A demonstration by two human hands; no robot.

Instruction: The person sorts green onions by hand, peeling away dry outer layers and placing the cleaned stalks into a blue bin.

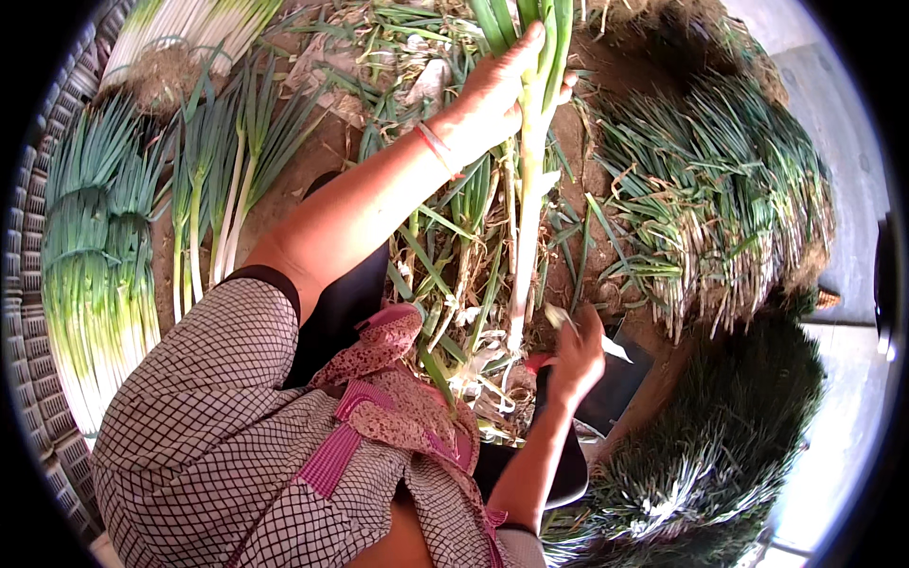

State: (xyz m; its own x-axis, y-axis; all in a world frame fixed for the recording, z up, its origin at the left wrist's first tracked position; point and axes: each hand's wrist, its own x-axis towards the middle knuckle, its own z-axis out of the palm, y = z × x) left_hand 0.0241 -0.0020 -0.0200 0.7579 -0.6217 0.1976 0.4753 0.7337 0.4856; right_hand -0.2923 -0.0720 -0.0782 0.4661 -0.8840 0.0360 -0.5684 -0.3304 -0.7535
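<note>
My left hand [497,104] is wrapped round the green upper part of a long green onion [526,256]. The onion hangs nearly upright, its pale stalk and root end pointing down toward my lap. Beside that root end, a little to the right, is my right hand [579,355]. Its fingers are closed on a pale strip of onion skin [615,349], with bits showing on both sides of the hand. Loose leaves and peelings [473,364] lie heaped beneath the onion.
Tied bundles of cleaned green onions [99,275] lie at the left, with several loose onions [232,180] beside them. Uncleaned onions are piled at the right [720,189] and lower right [701,445]. A dark flat panel [615,388] sits by my right hand.
</note>
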